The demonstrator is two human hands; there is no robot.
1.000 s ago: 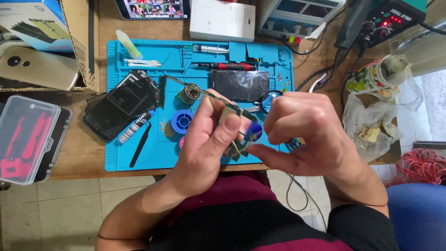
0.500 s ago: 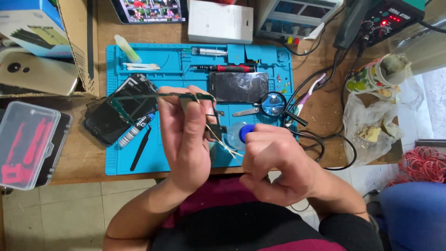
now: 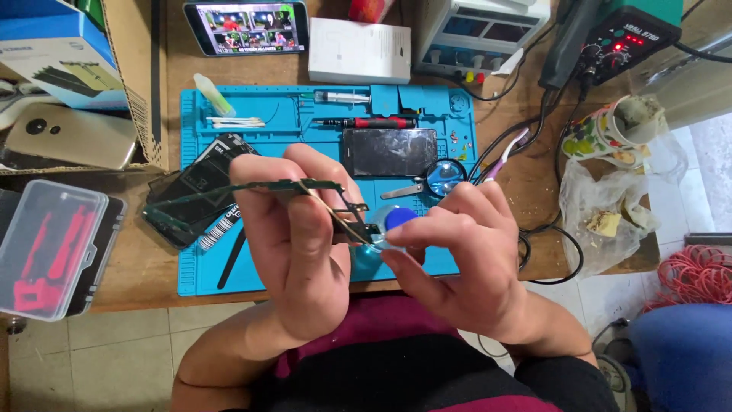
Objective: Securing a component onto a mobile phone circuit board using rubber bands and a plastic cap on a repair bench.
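Both hands meet above the blue mat (image 3: 229, 114): the left hand (image 3: 301, 252) pinches a thin green circuit board (image 3: 297, 185) with tweezers (image 3: 335, 217) across it, while the right hand (image 3: 465, 255), at three o'clock, closes its fingertips on the board's near end. Half a second ago, the right hand sat lower, apart from the board.

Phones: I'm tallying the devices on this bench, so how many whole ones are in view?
3. A lit phone lies at the desk's far edge, a gold phone back-up inside the cardboard box at left, and a dark-screened phone on the blue mat. The hands may hide more.
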